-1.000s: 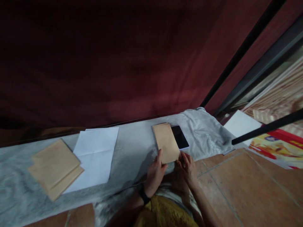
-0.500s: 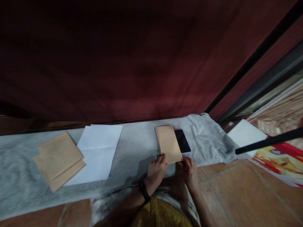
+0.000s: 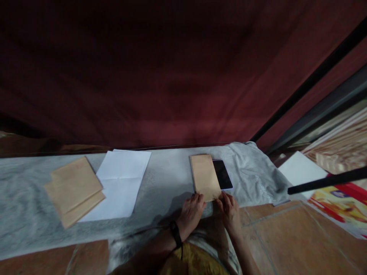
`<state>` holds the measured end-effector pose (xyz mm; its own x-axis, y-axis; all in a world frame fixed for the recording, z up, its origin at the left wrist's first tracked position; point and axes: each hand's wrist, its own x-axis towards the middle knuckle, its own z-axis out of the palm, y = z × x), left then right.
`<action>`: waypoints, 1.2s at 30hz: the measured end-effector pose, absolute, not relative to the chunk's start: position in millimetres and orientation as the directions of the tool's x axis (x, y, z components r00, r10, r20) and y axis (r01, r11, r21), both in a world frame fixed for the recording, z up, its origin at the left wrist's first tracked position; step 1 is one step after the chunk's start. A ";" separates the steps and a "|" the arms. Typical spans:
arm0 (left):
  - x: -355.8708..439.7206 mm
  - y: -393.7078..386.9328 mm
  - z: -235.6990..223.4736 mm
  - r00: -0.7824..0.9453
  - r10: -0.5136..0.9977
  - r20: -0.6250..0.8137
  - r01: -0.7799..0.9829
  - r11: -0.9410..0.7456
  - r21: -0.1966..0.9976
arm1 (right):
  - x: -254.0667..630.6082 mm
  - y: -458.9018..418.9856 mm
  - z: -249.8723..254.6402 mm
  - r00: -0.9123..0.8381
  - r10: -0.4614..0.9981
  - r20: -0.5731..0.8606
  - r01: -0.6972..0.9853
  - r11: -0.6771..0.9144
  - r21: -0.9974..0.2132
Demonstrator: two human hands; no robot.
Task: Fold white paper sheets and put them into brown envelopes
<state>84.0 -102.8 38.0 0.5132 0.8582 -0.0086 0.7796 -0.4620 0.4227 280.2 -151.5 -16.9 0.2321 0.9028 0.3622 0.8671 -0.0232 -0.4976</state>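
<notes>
A brown paper envelope, seemingly with another sheet or envelope beneath it, lies on the grey cloth in front of me. Its near left corner is under the curled fingers of my left hand, which wears a dark wristband. At the near right corner, my right hand pinches the edge. Partly covered by the envelope is a phone with a dark screen, just to its right. The undersides of my fingers are hidden.
Further left, several brown envelopes overlap white creased sheets on the grey cloth. A dark red curtain hangs behind. To the right are a black bar, a colourful printed package and floor tiles.
The view has shifted slightly. Both hands stay at the envelope's near corners, with the fingers moved only a little; the envelope and phone keep their places.
</notes>
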 end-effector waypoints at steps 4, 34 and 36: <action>82.0 -91.3 40.8 0.420 0.900 -0.121 0.763 -0.278 0.583 | 278.3 -150.2 -13.8 0.239 0.902 0.360 0.872 -0.036 -0.489; 79.5 -77.6 30.1 0.354 0.914 -0.198 0.701 -0.119 0.704 | 287.2 -150.5 -24.5 0.170 0.888 0.427 0.892 0.045 -0.449; 78.2 -82.4 29.4 0.386 0.905 -0.179 0.706 -0.166 0.688 | 291.3 -151.3 -28.9 0.161 0.868 0.470 0.903 0.063 -0.425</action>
<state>78.2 -82.4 29.4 0.3860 0.9051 -0.1785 0.7064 -0.1655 0.6882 291.3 -151.3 -28.9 0.1609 0.8678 0.4701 0.9033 0.0625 -0.4245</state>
